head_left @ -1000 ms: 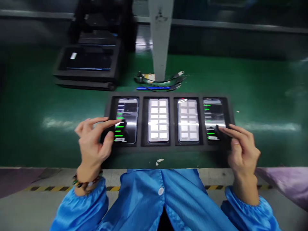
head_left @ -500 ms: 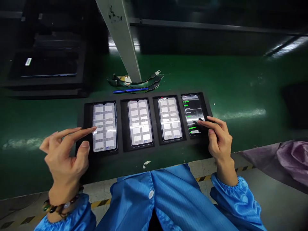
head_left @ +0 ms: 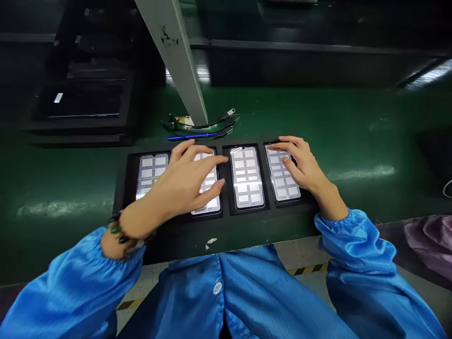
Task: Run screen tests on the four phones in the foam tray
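Several smartphones lie in a row on black pads, each screen lit with a grey and white block pattern. My left hand (head_left: 187, 181) hovers over the second phone from the left (head_left: 211, 205), fingers spread, the index reaching toward the third phone (head_left: 247, 176). Its forearm partly covers the leftmost phone (head_left: 153, 165). At the right end, my right hand (head_left: 298, 162) is open above the rightmost phone (head_left: 282, 183), its fingertips near the top of the screen. Whether they touch the glass I cannot tell. Neither hand holds anything.
Behind the phones, a blue pen (head_left: 192, 137) and black cables (head_left: 212, 126) lie by the foot of a grey post (head_left: 181, 61). Stacked black trays (head_left: 81, 127) with dark phones stand at the back left. Purple fabric (head_left: 429, 240) is at the right edge.
My left hand has moved right from the leftmost phone to over the second. My right hand has gone up the rightmost phone, whose screen changed from a dark list to the block pattern.
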`<state>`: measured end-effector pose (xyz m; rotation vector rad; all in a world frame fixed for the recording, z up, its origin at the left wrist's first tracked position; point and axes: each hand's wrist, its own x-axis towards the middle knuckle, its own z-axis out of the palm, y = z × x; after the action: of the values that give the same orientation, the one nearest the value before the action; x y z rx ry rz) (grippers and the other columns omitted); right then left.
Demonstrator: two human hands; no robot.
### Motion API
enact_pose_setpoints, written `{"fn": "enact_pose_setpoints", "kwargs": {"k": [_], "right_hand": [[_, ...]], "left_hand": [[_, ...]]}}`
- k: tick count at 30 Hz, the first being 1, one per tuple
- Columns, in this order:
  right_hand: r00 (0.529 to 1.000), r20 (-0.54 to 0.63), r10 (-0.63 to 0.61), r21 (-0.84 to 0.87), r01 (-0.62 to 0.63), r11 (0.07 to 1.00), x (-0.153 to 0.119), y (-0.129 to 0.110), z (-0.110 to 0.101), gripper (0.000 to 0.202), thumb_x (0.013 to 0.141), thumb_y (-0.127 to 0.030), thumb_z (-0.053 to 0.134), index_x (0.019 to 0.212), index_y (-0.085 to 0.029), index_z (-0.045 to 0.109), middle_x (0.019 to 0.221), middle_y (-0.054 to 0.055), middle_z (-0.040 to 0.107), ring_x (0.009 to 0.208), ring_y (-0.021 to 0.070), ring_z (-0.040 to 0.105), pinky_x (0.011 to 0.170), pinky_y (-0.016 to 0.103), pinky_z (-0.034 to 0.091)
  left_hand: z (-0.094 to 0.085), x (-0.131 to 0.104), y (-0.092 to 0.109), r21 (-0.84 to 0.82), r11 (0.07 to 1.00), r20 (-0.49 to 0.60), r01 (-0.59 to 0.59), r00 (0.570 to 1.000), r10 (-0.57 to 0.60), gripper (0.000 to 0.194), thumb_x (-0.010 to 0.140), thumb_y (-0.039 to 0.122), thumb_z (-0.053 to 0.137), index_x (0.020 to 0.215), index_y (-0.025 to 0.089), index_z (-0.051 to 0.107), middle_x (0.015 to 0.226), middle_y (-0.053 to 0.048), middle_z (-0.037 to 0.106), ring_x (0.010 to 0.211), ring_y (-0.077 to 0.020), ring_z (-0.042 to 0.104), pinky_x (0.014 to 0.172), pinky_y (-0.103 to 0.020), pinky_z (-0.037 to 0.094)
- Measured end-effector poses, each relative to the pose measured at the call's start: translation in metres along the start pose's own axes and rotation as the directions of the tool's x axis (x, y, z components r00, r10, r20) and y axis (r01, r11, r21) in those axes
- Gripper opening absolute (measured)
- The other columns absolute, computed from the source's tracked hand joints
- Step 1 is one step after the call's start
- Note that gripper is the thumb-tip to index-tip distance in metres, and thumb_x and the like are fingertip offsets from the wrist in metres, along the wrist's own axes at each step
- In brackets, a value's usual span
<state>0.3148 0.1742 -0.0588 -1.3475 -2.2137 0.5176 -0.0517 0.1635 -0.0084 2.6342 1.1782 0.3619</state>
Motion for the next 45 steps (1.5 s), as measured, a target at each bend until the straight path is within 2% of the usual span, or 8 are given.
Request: {"fn": "enact_pose_setpoints", "kwargs": {"k": [4,9,13,18,26,33,39,45], "right_hand": [[0.999,0.038,-0.035,-0.002,0.035,0.999,0.008,0.002,0.002,0.043,0.112,-0.044,0.043,0.147,-0.03,0.064,0.152,0.01,0.069,0.155,0.0373,0.05,0.125,0.067,0.038],[0.996,0.052,-0.067,-0.029,0.069,0.997,0.01,0.003,0.003,0.045,0.111,-0.041,0.042,0.147,-0.026,0.064,0.15,0.013,0.07,0.155,0.0382,0.051,0.123,0.064,0.039],[0.993,0.058,-0.099,-0.039,0.101,0.994,0.003,0.003,0.001,0.045,0.111,-0.04,0.043,0.148,-0.026,0.064,0.148,0.013,0.071,0.153,0.0385,0.052,0.122,0.063,0.039],[0.984,0.086,-0.158,-0.04,0.162,0.986,-0.018,-0.001,-0.003,0.046,0.11,-0.036,0.045,0.151,-0.025,0.063,0.147,0.015,0.072,0.151,0.038,0.056,0.119,0.062,0.042],[0.969,0.117,-0.216,-0.032,0.221,0.975,-0.064,-0.017,-0.012,0.05,0.107,-0.025,0.051,0.155,-0.028,0.06,0.143,0.01,0.077,0.146,0.0357,0.06,0.113,0.059,0.047],[0.955,0.15,-0.257,-0.022,0.263,0.965,-0.098,-0.021,-0.017,0.054,0.103,-0.018,0.055,0.156,-0.025,0.058,0.14,0.008,0.079,0.144,0.0348,0.062,0.112,0.057,0.049],[0.951,0.163,-0.264,0.005,0.267,0.964,-0.112,-0.025,-0.019,0.063,0.102,-0.018,0.055,0.163,-0.029,0.052,0.143,0.006,0.079,0.144,0.0357,0.063,0.112,0.06,0.051],[0.952,0.145,-0.268,0.02,0.268,0.963,-0.115,-0.026,-0.02,0.066,0.1,-0.017,0.057,0.165,-0.028,0.052,0.14,0.005,0.08,0.142,0.0354,0.065,0.111,0.058,0.052]], "left_hand": [[0.013,0.036,0.0,0.055,0.998,0.075,-0.034,0.997,0.03,0.058,0.108,0.046,0.048,0.154,0.015,0.062,0.133,-0.015,0.078,0.146,-0.0367,0.056,0.136,-0.065,0.024],[0.02,0.046,0.005,0.121,0.993,0.081,-0.002,0.997,-0.008,0.058,0.108,0.045,0.046,0.152,0.01,0.063,0.136,-0.017,0.078,0.144,-0.0389,0.058,0.137,-0.066,0.024],[0.023,0.038,0.014,0.191,0.981,0.075,-0.021,0.997,0.006,0.057,0.109,0.041,0.045,0.151,0.008,0.062,0.133,-0.018,0.079,0.143,-0.0397,0.059,0.135,-0.068,0.026],[0.025,0.02,0.027,0.201,0.976,0.054,-0.079,0.996,0.07,0.053,0.106,0.036,0.051,0.15,0.008,0.063,0.129,-0.017,0.081,0.141,-0.0403,0.062,0.132,-0.068,0.032],[0.025,-0.009,0.043,0.157,0.975,0.022,-0.158,0.987,0.157,0.051,0.1,0.033,0.061,0.148,0.014,0.065,0.126,-0.011,0.084,0.137,-0.0358,0.067,0.129,-0.059,0.038],[0.025,-0.02,0.053,0.117,0.96,-0.06,-0.255,0.963,0.263,0.042,0.097,0.03,0.063,0.136,0.016,0.071,0.123,-0.005,0.086,0.122,-0.0302,0.075,0.117,-0.049,0.046],[0.028,-0.029,0.058,0.077,0.947,-0.074,-0.311,0.946,0.316,0.038,0.095,0.03,0.064,0.131,0.021,0.075,0.124,0.0,0.086,0.117,-0.0271,0.077,0.112,-0.046,0.049],[0.029,-0.034,0.058,0.045,0.933,-0.086,-0.357,0.929,0.36,0.036,0.093,0.029,0.065,0.125,0.019,0.078,0.116,-0.002,0.087,0.114,-0.0255,0.078,0.111,-0.043,0.052]]}}
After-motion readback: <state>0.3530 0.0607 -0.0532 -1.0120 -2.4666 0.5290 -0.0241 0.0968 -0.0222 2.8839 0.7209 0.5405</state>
